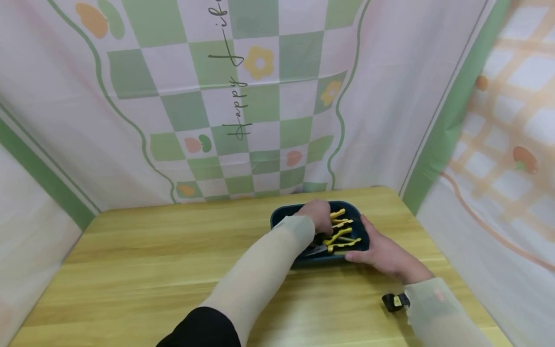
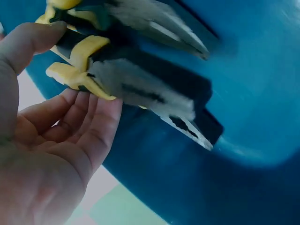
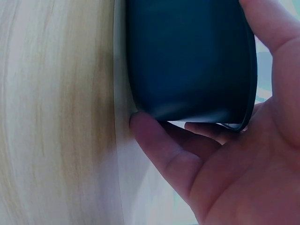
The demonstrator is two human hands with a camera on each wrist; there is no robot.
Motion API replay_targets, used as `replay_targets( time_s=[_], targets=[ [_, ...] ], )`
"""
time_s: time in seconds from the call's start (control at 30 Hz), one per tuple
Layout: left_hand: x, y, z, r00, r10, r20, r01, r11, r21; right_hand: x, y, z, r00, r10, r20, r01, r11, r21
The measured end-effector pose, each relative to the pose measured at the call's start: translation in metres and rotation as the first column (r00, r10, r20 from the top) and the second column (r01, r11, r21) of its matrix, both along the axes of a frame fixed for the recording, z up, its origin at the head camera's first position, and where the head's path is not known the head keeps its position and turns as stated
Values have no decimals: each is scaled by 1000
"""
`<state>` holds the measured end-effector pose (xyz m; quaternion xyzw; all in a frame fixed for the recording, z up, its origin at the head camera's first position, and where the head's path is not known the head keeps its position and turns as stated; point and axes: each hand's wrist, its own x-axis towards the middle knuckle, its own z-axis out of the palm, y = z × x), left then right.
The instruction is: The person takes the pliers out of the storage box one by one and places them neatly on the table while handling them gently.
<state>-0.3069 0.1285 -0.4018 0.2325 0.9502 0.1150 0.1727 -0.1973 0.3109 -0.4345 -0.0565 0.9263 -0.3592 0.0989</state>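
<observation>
A dark blue plastic bin (image 1: pixel 321 261) sits on the table with several pliers in it, their yellow-and-black handles (image 1: pixel 340 235) pointing right. My left hand (image 1: pixel 318 215) reaches down inside the bin. In the left wrist view, the thumb and fingers of that hand (image 2: pixel 56 140) pinch a pair of pliers (image 2: pixel 140 86) at the yellow-and-black handles. Another pair of pliers (image 2: pixel 157 23) lies alongside, with its metal jaws visible. Around the bin's right end, my right hand (image 1: pixel 388 255) grips the wall (image 3: pixel 192 61), thumb on one side and fingers on the other.
The wooden table (image 1: pixel 151 270) extends left and in front of the bin. Behind it hangs a green-and-white checked curtain (image 1: pixel 260 125), with another patterned curtain (image 1: pixel 516 120) at the right. A small black device (image 1: pixel 394 302) is at the right wrist.
</observation>
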Motion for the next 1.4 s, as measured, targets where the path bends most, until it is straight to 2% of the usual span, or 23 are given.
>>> replay_targets(
  time_s=[0.13,0.33,0.5,0.57,0.83,1.07,1.2,1.4],
  targets=[
    [0,-2,8,1000,-13,18,12,999,51,0,0,1,1000,-2,-3,2,1000,0],
    [-1,-8,21,999,-25,20,24,998,63,0,0,1,1000,6,-5,-6,1000,-9],
    [-3,-18,32,998,-13,56,9,997,79,0,-2,2,1000,2,13,-2,1000,-10],
    [-5,-22,36,997,-15,77,9,997,78,1,-2,3,1000,-5,25,5,1000,5],
    [-15,-41,55,996,-12,85,8,999,51,4,-5,9,999,-22,47,20,999,31],
    [-24,-73,70,1000,-15,19,14,998,62,4,-4,6,999,-22,43,20,999,30],
    [-26,-95,77,1000,5,11,-6,998,56,4,-4,5,999,-14,40,13,999,37],
    [-28,-128,76,999,31,18,-32,999,27,4,-4,3,999,-15,35,14,999,47]
  ],
)
